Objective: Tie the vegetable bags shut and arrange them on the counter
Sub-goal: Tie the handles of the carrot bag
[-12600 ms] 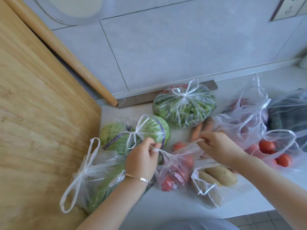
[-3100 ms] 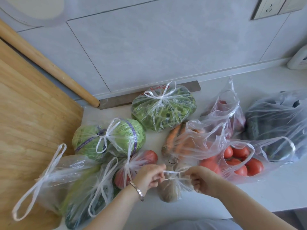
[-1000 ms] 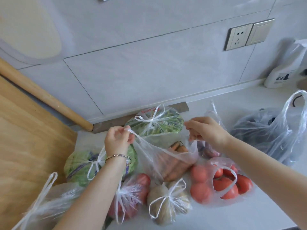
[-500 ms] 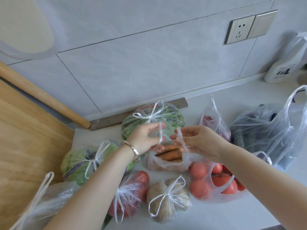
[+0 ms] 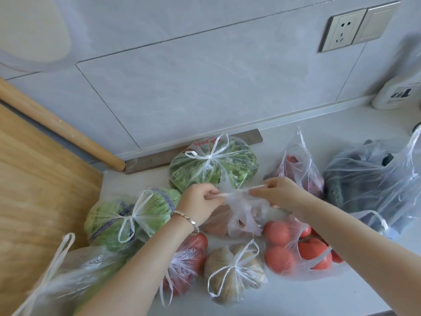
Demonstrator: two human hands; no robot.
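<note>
- As we look down, our hands work close together: the left hand [image 5: 200, 201] and the right hand [image 5: 278, 192] each pinch one handle of the carrot bag [image 5: 241, 215], with the strands drawn taut between them.
- We find this bag resting on the surface [image 5: 341, 133], between the knotted bean bag [image 5: 211, 165] behind and the knotted potato bag [image 5: 232, 274] in front.
- Just to its right we note the tomato bag [image 5: 296, 249], its handles untied.
</note>
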